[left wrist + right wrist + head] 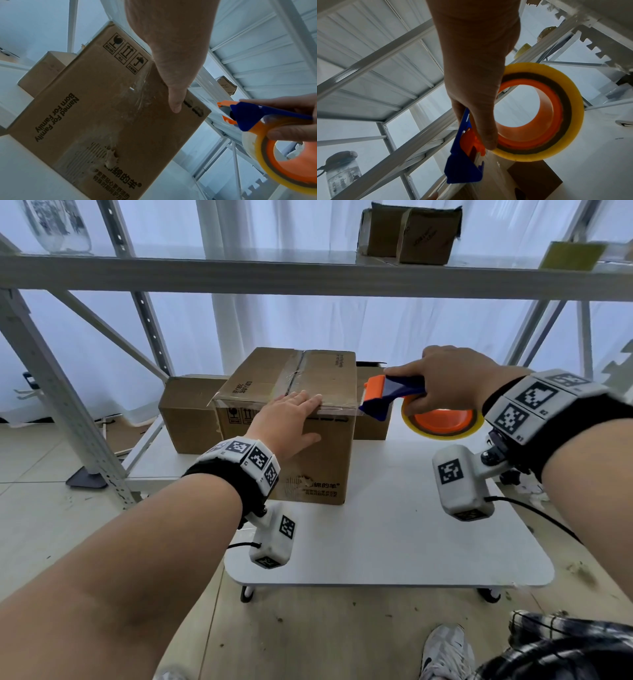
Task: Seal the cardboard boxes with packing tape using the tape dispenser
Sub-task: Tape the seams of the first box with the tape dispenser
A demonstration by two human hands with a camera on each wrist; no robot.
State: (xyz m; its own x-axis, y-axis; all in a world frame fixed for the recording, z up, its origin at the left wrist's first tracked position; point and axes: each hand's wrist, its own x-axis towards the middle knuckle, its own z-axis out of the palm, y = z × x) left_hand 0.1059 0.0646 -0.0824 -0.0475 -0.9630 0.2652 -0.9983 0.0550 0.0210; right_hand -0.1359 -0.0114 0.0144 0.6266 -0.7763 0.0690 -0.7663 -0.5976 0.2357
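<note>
The cardboard box [287, 419] you are sealing stands on the white table [394, 535], directly under your left hand [291, 422], with a clear strip of tape already running along its top seam. Your left hand lies on the near top edge of that box with its fingers straight and flat on the lid, while the thumb [175, 100] points down the front face; it presses rather than grips. Just beyond that hand's fingertips, at the box's right corner, sits the blue mouth of the tape dispenser [383, 398]. Your right hand [448, 378] is wrapped around the dispenser's blue and orange body, fingers curled over the top and the thumb [488, 135] lying against the side of the roll. The yellowish tape roll [442, 421] on its orange hub hangs just below that grip, off the right side of the box. A clear band of tape [494, 175] stretches from the dispenser's mouth toward the box. Behind your left hand, a second, lower box [188, 416] stands touching the first one's left side.
</note>
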